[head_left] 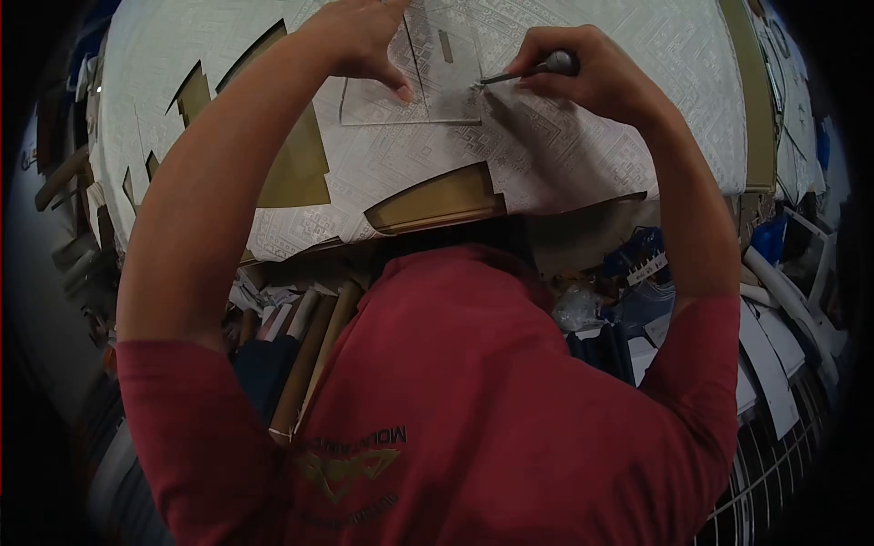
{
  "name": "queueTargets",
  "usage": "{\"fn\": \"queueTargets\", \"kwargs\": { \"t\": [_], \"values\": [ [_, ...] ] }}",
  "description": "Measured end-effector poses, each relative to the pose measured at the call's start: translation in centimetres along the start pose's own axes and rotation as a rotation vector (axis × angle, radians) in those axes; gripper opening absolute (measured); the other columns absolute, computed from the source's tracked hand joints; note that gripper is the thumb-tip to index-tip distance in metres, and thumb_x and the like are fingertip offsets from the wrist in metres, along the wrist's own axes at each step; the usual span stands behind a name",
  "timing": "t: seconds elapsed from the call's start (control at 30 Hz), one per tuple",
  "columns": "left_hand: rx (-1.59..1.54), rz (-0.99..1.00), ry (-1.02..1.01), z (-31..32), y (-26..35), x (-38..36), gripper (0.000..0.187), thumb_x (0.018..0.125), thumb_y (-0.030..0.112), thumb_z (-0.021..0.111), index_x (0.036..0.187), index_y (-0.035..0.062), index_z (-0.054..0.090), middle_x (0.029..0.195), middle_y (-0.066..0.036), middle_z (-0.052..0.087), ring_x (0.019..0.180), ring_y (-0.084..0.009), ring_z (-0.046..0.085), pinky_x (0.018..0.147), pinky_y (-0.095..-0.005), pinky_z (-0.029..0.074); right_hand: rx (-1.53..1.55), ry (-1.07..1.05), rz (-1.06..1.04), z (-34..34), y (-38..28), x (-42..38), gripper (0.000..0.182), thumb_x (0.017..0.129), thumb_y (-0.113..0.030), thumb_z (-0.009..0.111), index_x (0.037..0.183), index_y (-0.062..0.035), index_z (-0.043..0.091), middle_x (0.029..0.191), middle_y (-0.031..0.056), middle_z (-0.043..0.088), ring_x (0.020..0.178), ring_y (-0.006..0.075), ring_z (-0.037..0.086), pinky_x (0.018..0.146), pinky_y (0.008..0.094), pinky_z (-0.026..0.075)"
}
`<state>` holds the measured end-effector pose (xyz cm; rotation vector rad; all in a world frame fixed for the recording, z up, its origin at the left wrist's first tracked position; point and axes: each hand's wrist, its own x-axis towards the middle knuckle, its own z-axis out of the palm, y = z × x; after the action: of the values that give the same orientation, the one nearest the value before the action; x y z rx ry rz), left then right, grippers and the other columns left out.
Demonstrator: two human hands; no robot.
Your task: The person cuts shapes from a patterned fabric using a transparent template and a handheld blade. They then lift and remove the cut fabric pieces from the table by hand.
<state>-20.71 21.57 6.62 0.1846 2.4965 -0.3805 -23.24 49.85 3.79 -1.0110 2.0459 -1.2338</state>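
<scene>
A white patterned sheet (583, 136) covers the work surface. On it lies a clear, flat rectangular template (455, 100) with a dark line across it. My left hand (364, 45) rests on the template's left part, its thumb and fingers spread; some fingertips are cut off by the frame's top edge. My right hand (578, 68) is closed round a slim tool with a dark rounded handle (562, 63). The tool's thin metal tip (496, 79) touches or nearly touches the right edge of the template, where a small whitish scrap lies.
Cut-out openings in the sheet show an olive-brown surface (423, 202), with more at the left. Below the table's front edge are rolls (319, 355), a clear plastic bag (578, 308) and papers. Further rolls and white sheets (774, 378) stand at the right beside a wire rack.
</scene>
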Motion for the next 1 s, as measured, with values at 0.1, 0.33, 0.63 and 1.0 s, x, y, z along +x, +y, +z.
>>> {"fn": "queueTargets", "kwargs": {
  "t": [0.1,0.33,0.63,1.0],
  "values": [
    [0.011,-0.016,-0.022,-0.2,0.1,-0.1,0.15,0.051,0.065,0.096,0.165,0.0062,0.017,0.165,-0.039,0.016,0.146,-0.066,0.023,0.119,-0.0605,0.035,-0.033,-0.054,-0.029,-0.5,-0.2,0.6,0.011,0.09,-0.008,0.077,0.101,-0.0084,0.074,0.092,0.0041,0.077,0.086,0.0167,0.073,0.08,0.0345,0.059],
    [0.027,-0.031,-0.058,-0.3,0.1,-0.4,0.15,0.051,0.064,0.097,0.164,0.0057,0.017,0.165,-0.039,0.017,0.146,-0.0659,0.023,0.119,-0.0602,0.036,-0.02,-0.029,-0.123,1.2,1.9,0.5,0.008,0.091,-0.007,0.076,0.098,-0.0059,0.073,0.096,0.005,0.078,0.091,0.0182,0.074,0.082,0.0358,0.06],
    [0.036,0.036,0.03,-0.5,0.0,-0.6,0.15,0.05,0.064,0.097,0.164,0.0051,0.019,0.165,-0.038,0.018,0.146,-0.0657,0.024,0.119,-0.0598,0.036,0.062,0.241,0.052,3.3,-0.5,-1.8,0.012,0.092,-0.008,0.077,0.103,-0.0031,0.073,0.091,0.0056,0.075,0.082,0.0127,0.067,0.077,0.0294,0.055],
    [-0.078,0.156,0.174,0.1,-0.5,-1.1,0.15,0.05,0.063,0.097,0.164,0.0044,0.02,0.164,-0.038,0.019,0.145,-0.0656,0.026,0.119,-0.0594,0.036,0.005,0.873,0.373,11.1,-4.8,-1.4,0.016,0.09,-0.015,0.076,0.093,-0.0013,0.07,0.078,0.0137,0.073,0.072,0.0227,0.073,0.068,0.0361,0.056]
  ]
}}
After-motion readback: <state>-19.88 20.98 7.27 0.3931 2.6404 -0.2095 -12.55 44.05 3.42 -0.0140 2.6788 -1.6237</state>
